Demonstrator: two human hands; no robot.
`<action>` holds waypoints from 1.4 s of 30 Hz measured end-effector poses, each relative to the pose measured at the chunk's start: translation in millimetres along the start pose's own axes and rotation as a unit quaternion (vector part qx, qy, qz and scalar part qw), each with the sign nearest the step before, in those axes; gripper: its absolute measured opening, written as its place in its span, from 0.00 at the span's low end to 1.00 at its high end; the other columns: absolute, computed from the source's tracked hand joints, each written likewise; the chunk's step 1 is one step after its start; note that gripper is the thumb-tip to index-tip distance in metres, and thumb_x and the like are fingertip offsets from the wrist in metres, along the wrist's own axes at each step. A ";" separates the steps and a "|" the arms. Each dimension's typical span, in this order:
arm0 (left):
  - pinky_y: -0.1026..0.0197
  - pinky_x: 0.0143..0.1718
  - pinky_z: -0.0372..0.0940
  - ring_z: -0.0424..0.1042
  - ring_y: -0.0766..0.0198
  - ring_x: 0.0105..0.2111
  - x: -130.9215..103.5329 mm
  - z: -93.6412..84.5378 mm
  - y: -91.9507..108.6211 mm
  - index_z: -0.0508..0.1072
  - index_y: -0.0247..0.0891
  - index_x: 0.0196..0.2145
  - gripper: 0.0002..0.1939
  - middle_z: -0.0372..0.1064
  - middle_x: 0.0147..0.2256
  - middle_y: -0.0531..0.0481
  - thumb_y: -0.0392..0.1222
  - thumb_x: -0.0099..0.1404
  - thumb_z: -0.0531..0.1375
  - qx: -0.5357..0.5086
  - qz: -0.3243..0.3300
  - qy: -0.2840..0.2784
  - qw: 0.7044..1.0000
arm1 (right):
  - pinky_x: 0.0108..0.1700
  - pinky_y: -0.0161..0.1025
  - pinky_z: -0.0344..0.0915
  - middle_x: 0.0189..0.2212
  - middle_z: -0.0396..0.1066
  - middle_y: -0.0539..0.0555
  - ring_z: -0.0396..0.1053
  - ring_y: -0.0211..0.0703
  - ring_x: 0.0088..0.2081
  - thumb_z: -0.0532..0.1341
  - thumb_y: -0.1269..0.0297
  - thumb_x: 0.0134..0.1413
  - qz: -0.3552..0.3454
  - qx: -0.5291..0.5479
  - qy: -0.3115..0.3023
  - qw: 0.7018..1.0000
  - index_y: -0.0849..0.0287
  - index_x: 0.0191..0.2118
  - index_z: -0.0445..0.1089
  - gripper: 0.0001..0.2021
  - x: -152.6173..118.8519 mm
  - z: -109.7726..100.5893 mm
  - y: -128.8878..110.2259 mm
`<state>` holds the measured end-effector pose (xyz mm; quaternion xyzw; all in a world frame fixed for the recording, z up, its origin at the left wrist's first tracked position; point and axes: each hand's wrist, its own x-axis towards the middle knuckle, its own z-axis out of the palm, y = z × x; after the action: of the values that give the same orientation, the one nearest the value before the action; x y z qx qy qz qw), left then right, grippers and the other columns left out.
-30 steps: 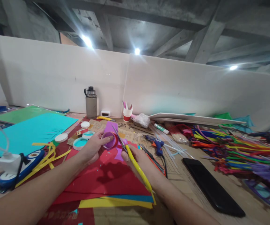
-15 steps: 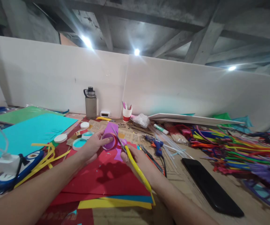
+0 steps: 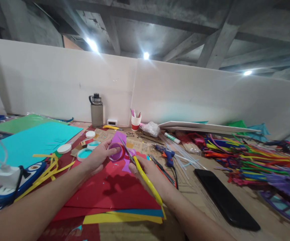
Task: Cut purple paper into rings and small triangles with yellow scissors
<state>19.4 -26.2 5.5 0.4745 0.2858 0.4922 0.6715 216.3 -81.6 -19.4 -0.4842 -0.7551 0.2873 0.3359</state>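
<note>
My left hand is closed on a purple paper piece together with a round ring, red and purple at its rim. The thumb presses on the ring's inside. In my right hand are scissors with yellow handles; their blades point up and left, against the purple paper beside the ring. Purple paper scraps show between the hands. Beneath both hands lies a stack of red paper, with yellow and blue sheets under it.
Right of the hands lie a blue glue gun, a black phone and bundled pipe cleaners. A grey bottle and a paper cup of pens stand behind. Leftward are cyan sheets, yellow strips and a power strip.
The hands, purple paper and scissors hold nearly the same pose. The whole view has shifted very slightly.
</note>
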 end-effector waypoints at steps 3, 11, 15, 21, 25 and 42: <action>0.68 0.30 0.68 0.73 0.68 0.27 1.0 -1.1 -0.4 0.76 0.33 0.35 0.13 0.75 0.30 0.48 0.32 0.50 0.69 -0.010 -0.006 0.000 1.000 | 0.28 0.32 0.51 0.26 0.62 0.47 0.57 0.35 0.27 0.53 0.46 0.62 0.004 0.002 0.003 1.000 0.58 0.33 0.63 0.18 -0.3 0.2 -0.9; 0.66 0.30 0.70 0.74 0.67 0.28 -1.9 17.8 -13.5 0.75 0.34 0.34 0.07 0.76 0.31 0.49 0.30 0.55 0.65 -0.124 -0.004 0.147 0.981 | 0.30 0.33 0.54 0.28 0.66 0.48 0.61 0.37 0.29 0.53 0.46 0.61 0.015 0.039 0.033 0.999 0.58 0.37 0.65 0.18 1.4 6.7 0.2; 0.63 0.32 0.71 0.74 0.66 0.28 -5.4 24.2 -16.1 0.74 0.36 0.34 0.08 0.76 0.32 0.50 0.31 0.55 0.65 -0.143 -0.016 0.155 0.977 | 0.29 0.33 0.52 0.25 0.65 0.48 0.59 0.36 0.27 0.55 0.47 0.61 0.015 0.019 0.049 0.999 0.58 0.36 0.66 0.18 2.3 9.4 1.6; 0.61 0.34 0.72 0.75 0.64 0.31 -4.3 17.0 -25.9 0.74 0.35 0.35 0.09 0.76 0.34 0.48 0.32 0.55 0.66 -0.154 -0.050 0.143 0.976 | 0.31 0.33 0.55 0.28 0.68 0.49 0.63 0.38 0.29 0.55 0.48 0.61 0.020 0.023 0.051 0.998 0.59 0.38 0.67 0.18 3.5 8.3 -0.4; 0.64 0.29 0.70 0.73 0.66 0.28 -4.4 16.0 -28.3 0.73 0.35 0.35 0.11 0.74 0.31 0.50 0.30 0.53 0.66 -0.117 -0.007 0.156 0.981 | 0.30 0.33 0.54 0.27 0.67 0.49 0.61 0.37 0.29 0.54 0.47 0.61 0.017 0.017 0.038 0.999 0.59 0.37 0.67 0.18 3.4 7.2 -0.6; 0.67 0.27 0.66 0.71 0.68 0.28 -8.1 21.2 -23.2 0.72 0.34 0.36 0.14 0.72 0.30 0.50 0.32 0.51 0.68 -0.090 0.007 0.137 0.986 | 0.29 0.33 0.55 0.28 0.64 0.48 0.57 0.36 0.28 0.52 0.46 0.62 0.014 0.056 0.017 0.998 0.58 0.40 0.64 0.19 -0.6 2.6 -6.6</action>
<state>43.7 -42.8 -8.2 0.3424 0.3262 0.5813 0.6622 210.8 -84.8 -16.1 -0.4803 -0.7250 0.3256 0.3711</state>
